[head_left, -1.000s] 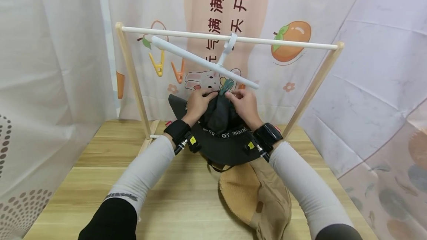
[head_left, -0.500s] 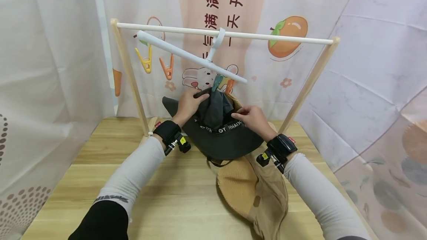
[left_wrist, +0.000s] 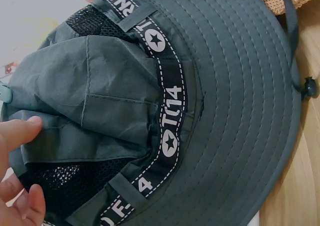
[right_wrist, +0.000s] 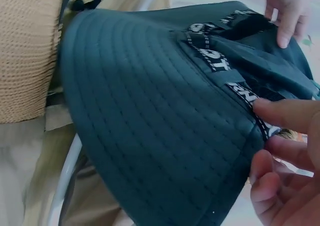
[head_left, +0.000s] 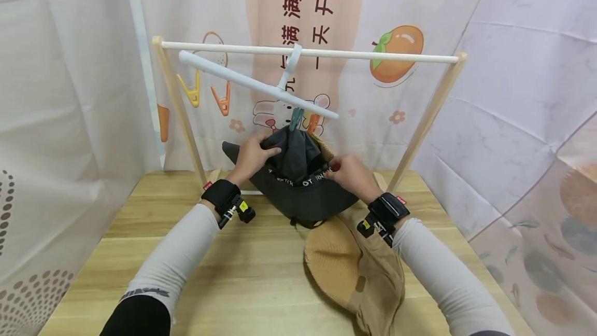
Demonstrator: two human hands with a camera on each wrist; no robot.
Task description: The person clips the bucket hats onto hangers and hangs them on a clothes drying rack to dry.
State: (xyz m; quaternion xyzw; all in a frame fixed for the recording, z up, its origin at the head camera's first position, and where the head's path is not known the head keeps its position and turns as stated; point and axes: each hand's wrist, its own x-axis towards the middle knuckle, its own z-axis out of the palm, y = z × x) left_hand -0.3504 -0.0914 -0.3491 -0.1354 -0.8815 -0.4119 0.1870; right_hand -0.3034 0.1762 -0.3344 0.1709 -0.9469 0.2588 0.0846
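A dark grey-green bucket hat (head_left: 308,204), its lettered inner band facing me, hangs from a teal clothespin (head_left: 296,118) under the pale blue hanger (head_left: 252,85). My left hand (head_left: 253,158) holds the left side of its crown, the thumb lying on the inside cloth. On the other side, my right hand (head_left: 353,175) pinches the hat at the lettered band (right_wrist: 245,95), thumb inside and fingers behind. An orange clothespin (head_left: 313,124) beside the teal one sits above a woven tan hat (head_left: 333,258), which is partly hidden by the dark hat.
The hanger's hook sits on the white rod (head_left: 373,56) of a wooden rack (head_left: 422,123). A yellow clothespin (head_left: 191,92) and another orange clothespin (head_left: 223,100) hang at the hanger's left. Brown cloth (head_left: 380,279) trails from the woven hat over the wooden tabletop (head_left: 233,279).
My right hand has left the teal clothespin and moved down and right to the hat's band. My left hand has moved left along the crown. The hanger has shifted left on the rod.
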